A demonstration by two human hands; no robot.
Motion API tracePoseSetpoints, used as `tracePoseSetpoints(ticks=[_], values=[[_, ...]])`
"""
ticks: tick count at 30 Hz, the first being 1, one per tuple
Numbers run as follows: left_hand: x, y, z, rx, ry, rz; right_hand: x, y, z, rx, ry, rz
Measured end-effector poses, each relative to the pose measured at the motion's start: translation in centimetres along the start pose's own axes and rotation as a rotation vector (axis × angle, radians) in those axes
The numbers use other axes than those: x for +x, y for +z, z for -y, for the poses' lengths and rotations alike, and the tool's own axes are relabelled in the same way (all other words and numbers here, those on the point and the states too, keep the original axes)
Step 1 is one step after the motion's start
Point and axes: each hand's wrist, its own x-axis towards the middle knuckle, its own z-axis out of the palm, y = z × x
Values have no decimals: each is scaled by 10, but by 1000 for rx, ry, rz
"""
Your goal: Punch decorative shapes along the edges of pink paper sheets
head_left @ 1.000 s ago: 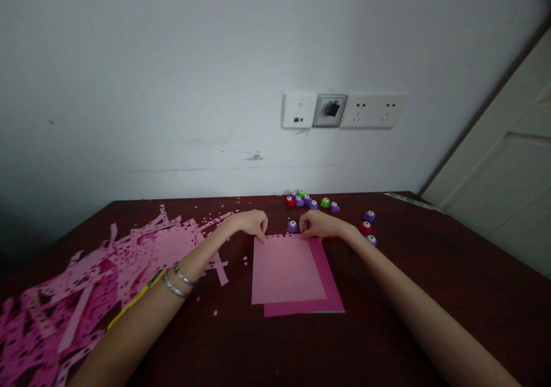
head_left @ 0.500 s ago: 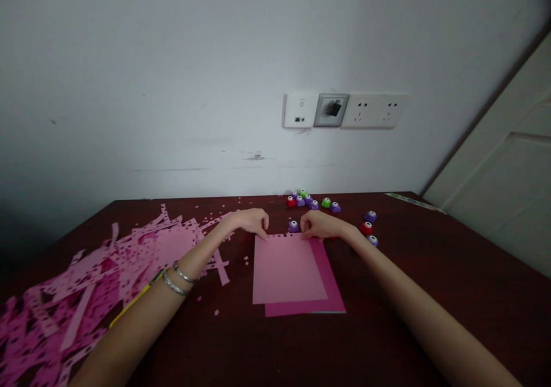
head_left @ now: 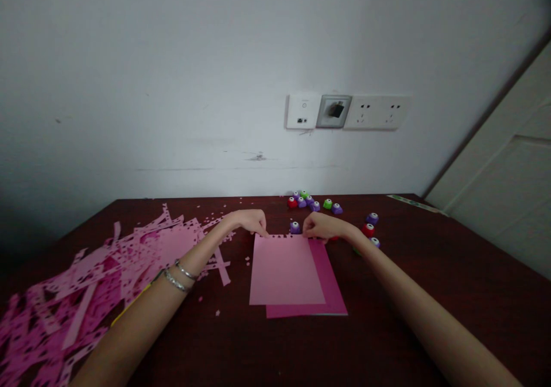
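A light pink sheet of paper (head_left: 286, 272) lies over a darker magenta sheet (head_left: 333, 295), which shows along the right and the near edge. A row of small punched holes runs along the light sheet's far edge. My left hand (head_left: 252, 221) is closed at that edge's left corner, thumb on the paper. At the right end of the same edge my right hand (head_left: 321, 225) pinches the sheet, its fingers curled under. Between my hands, just beyond the paper, stands a purple craft punch (head_left: 295, 227).
Cut and punched pink paper strips (head_left: 124, 266) are heaped on the left, with tiny paper shapes (head_left: 217, 313) scattered nearby. Several purple, red and green punches (head_left: 309, 201) stand at the back; others (head_left: 368, 229) sit beside my right forearm. A wall with sockets (head_left: 379, 112) rises behind the table.
The light pink sheet has turned slightly, its near edge shifting a little left over the magenta one. Both hands keep their hold at its far edge.
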Motion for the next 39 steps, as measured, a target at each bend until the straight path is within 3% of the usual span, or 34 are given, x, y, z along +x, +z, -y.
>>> tracePoseSetpoints(ticks=[9,22,39], values=[[1,3,-5,21,-55,-57,2,4,3,-5,128,-43],[0,2,-6,27,-70,-61,3,4,1,4,129,-40],[5,4,0,3,-51,-126,4,6,2,-89,93,-131]])
